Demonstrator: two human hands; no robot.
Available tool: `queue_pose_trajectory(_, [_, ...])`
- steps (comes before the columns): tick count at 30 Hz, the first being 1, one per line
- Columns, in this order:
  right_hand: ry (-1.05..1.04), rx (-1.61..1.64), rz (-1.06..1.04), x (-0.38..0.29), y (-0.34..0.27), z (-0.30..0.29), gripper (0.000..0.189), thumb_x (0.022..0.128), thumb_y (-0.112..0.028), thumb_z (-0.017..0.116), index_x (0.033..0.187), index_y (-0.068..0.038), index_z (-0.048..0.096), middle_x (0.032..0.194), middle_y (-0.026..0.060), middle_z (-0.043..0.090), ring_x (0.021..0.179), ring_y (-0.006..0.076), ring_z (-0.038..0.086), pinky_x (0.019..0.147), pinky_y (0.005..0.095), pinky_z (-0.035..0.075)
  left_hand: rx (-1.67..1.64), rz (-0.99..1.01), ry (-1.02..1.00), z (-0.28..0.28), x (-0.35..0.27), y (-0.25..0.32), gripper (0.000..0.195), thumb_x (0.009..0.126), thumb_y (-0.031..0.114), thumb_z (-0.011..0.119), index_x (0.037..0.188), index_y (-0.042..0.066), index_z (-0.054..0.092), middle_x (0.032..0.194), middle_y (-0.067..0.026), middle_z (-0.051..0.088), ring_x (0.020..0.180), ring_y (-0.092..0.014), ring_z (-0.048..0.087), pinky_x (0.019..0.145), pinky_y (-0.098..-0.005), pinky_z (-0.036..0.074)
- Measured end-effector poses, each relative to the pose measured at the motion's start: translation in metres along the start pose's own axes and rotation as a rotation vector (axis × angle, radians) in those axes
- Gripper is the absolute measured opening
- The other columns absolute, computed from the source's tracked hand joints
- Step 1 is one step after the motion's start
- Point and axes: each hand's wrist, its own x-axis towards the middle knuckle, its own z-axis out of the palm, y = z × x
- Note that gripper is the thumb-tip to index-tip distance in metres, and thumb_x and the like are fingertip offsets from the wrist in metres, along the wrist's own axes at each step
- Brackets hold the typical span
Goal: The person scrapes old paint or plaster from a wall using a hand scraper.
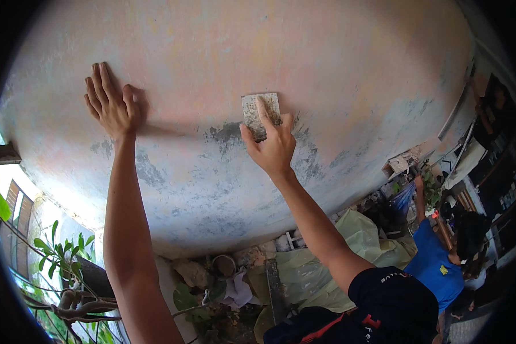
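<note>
A worn painted wall (189,77) with pink, yellow and bluish patches and grey bare spots fills most of the head view. On its left part my left hand (113,105) rests with the fingers spread and nothing held. My right hand (275,142) grips a stained, pale rectangular scraper or sanding pad (253,109) laid against the wall, the index finger stretched along it. Grey worn patches (228,131) show beside and below the pad. Which face of the pad touches the wall is hidden.
Below lie a pale green plastic sheet (305,275), a dark plank (274,288), a round pot (224,265) and rubble (191,273). A leafy plant with branches (64,249) stands lower left. At the right a person in a blue shirt (434,262) reaches towards the wall's base.
</note>
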Motion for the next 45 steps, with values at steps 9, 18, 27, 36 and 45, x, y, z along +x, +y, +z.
queue_pose_trajectory(9, [0.059,-0.086,-0.085,0.053,0.015,0.009,0.065,0.081,-0.045,0.071,0.139,-0.018,0.058,0.088,0.0153,0.047,0.065,0.0248,0.056,0.048,0.0344,0.050,-0.003,0.010,0.012,0.002,0.003,0.002,0.071,0.099,0.061,0.017,0.156,0.019,0.027,0.161,-0.0023,0.028,0.150,-0.028,0.020,0.122,-0.0479,0.009])
queue_pose_trajectory(18, [-0.049,-0.105,-0.025,0.045,0.011,0.008,0.064,0.081,-0.044,0.071,0.138,-0.018,0.057,0.090,0.0156,0.046,0.058,0.0240,0.056,0.047,0.0353,0.050,0.005,0.016,0.017,0.001,0.000,0.001,0.071,0.100,0.059,0.017,0.156,0.018,0.027,0.161,-0.0031,0.028,0.150,-0.028,0.019,0.122,-0.0475,0.009])
queue_pose_trajectory(27, [-0.034,-0.161,0.003,0.056,0.014,0.005,0.064,0.083,-0.047,0.068,0.139,-0.018,0.057,0.088,0.0173,0.048,0.057,0.0269,0.056,0.047,0.0365,0.050,-0.001,0.022,0.010,0.002,0.001,0.000,0.071,0.100,0.060,0.018,0.156,0.017,0.027,0.161,-0.0036,0.027,0.150,-0.028,0.020,0.122,-0.0475,0.009])
queue_pose_trajectory(36, [-0.025,-0.169,0.044,0.077,0.007,-0.001,0.064,0.084,-0.049,0.066,0.139,-0.017,0.057,0.086,0.0181,0.048,0.053,0.0268,0.056,0.047,0.0368,0.050,0.001,0.031,0.019,0.002,0.003,0.000,0.070,0.100,0.059,0.020,0.156,0.017,0.028,0.161,-0.0048,0.029,0.149,-0.029,0.021,0.121,-0.0476,0.010])
queue_pose_trajectory(45, [-0.052,-0.177,0.072,0.084,0.003,-0.005,0.063,0.084,-0.049,0.066,0.138,-0.018,0.057,0.087,0.0181,0.049,0.052,0.0269,0.058,0.045,0.0360,0.050,0.006,0.017,0.012,0.000,0.003,0.002,0.072,0.099,0.061,0.019,0.155,0.017,0.029,0.160,-0.0050,0.030,0.149,-0.028,0.022,0.121,-0.0481,0.011])
